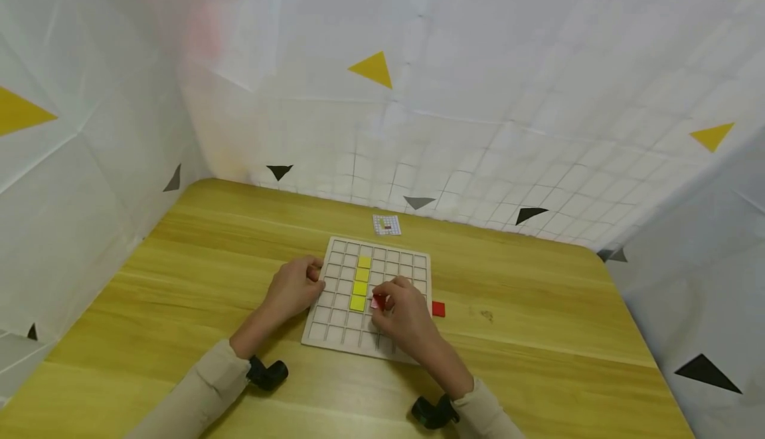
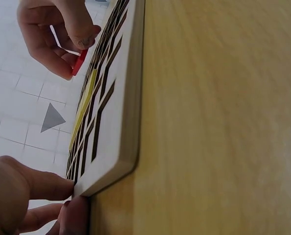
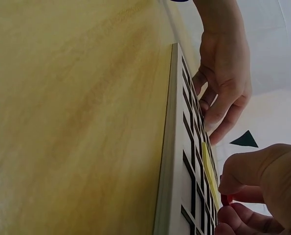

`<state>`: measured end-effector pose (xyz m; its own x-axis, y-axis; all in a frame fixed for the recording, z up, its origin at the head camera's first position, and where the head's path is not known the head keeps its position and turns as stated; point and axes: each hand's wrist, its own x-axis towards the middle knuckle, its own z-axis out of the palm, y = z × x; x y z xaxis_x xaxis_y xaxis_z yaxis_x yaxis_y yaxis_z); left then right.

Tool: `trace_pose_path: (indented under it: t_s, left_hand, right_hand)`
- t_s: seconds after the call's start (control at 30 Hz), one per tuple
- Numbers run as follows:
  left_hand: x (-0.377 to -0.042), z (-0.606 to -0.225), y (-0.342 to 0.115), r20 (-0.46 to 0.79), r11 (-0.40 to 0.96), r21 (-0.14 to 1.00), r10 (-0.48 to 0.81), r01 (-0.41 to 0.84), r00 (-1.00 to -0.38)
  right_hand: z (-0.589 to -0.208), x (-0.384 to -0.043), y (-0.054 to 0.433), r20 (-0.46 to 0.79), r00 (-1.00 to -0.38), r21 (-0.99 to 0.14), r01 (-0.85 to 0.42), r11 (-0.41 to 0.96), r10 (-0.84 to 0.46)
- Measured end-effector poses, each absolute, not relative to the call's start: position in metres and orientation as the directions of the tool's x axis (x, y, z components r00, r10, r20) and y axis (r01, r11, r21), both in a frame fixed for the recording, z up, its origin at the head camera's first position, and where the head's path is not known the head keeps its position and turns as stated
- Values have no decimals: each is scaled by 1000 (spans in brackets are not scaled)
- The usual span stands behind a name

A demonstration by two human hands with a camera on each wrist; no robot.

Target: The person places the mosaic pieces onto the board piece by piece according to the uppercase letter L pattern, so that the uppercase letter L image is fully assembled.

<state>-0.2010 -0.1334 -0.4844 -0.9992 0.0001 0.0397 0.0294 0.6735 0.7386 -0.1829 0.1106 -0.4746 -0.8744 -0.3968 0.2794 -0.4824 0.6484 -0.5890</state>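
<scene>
A pale wooden grid board (image 1: pixel 319 333) lies on the table, with a column of several yellow square tiles (image 1: pixel 360 287) in its cells. At the board's left edge is my left hand (image 1: pixel 294 287), its thumb and fingers gripping the rim, as the left wrist view also shows. My right hand (image 1: pixel 408 313) pinches a red square tile (image 1: pixel 378 301) between thumb and fingers, over the cells just right of the lowest yellow tile. In the left wrist view this red tile (image 2: pixel 79 62) is tilted on edge above the board surface.
Another red tile (image 1: pixel 439 309) lies on the table by the board's right edge. A small printed card (image 1: pixel 386 225) with a coloured grid pattern sits behind the board. White sheeting (image 1: pixel 478 93) with yellow, black and grey triangles surrounds the wooden table (image 1: pixel 538 333).
</scene>
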Motion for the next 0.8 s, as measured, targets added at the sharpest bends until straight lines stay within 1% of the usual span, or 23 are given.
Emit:
trace_pose_path:
  t_s: [0.43,0.8]
  left_hand:
    - [-202,-484,-133,44,674,738,-1,32,-999]
    - [-202,-484,-133,45,672,740,2,35,-999]
  right_hand:
    - [-476,-183,106,286,-858,-574,-509,641,-426]
    - [-476,-183,105,240,-866,-583,-490,648,-439]
